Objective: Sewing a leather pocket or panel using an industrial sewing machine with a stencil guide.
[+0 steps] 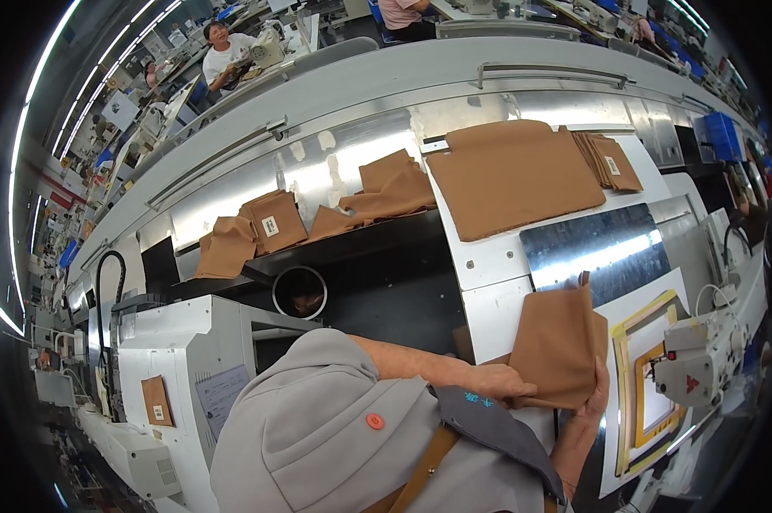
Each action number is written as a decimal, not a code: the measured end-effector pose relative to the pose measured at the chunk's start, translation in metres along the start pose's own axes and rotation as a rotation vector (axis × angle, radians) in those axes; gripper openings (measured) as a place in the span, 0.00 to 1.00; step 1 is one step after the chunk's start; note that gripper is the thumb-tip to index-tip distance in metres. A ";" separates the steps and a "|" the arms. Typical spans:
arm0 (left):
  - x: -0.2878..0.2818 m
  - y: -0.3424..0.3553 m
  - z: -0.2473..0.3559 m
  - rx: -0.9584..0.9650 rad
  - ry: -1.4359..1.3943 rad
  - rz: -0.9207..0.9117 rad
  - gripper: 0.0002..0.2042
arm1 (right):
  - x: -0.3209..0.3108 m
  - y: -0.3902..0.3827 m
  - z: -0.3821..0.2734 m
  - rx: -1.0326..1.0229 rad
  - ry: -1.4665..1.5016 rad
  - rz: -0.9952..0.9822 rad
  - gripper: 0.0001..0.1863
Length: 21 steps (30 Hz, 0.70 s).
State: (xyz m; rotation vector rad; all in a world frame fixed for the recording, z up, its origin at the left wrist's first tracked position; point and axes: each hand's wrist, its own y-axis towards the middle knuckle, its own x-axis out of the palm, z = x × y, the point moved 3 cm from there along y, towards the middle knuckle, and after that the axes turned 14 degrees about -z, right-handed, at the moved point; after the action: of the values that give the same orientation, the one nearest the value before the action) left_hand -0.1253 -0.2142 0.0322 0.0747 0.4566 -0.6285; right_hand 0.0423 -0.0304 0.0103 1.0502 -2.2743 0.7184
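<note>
A piece of brown fabric [553, 346] hangs between my hands in front of me, folded over and raised to a peak at its upper right. My left hand [504, 382] pinches its lower left edge, fingers closed. At its lower right side, my right hand [593, 395] grips the same cloth, with the fingers partly hidden behind it. Just beyond the fabric lies a shiny metal plate [595, 252]. Right of my hands is a sewing machine head [694, 359] over a yellow-edged template frame [638, 410].
A large stack of brown fabric panels [514, 179] lies on the white table, beside smaller labelled pieces [608, 162]. More brown pieces [270, 222] line the metal ledge. A round metal-rimmed opening [299, 292] sits left of my arm. A person [227, 56] sits at another machine far off.
</note>
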 end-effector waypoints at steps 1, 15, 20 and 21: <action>0.001 -0.002 -0.002 -0.005 -0.004 0.008 0.17 | 0.013 -0.007 -0.015 -0.100 -0.109 -0.019 0.27; -0.004 -0.027 -0.029 -0.122 0.275 0.190 0.06 | -0.095 -0.170 -0.009 -0.168 -0.378 0.634 0.31; -0.016 -0.035 -0.028 -0.306 0.275 0.227 0.06 | -0.081 -0.183 -0.022 -0.111 -0.455 0.679 0.30; -0.022 -0.036 -0.024 -0.367 0.139 0.249 0.07 | -0.093 -0.191 -0.022 -0.113 -0.453 0.687 0.30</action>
State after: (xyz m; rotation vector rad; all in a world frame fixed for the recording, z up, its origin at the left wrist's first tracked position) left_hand -0.1710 -0.2261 0.0223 -0.1721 0.6793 -0.2891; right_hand 0.2515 -0.0747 0.0118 0.3754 -3.0759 0.6321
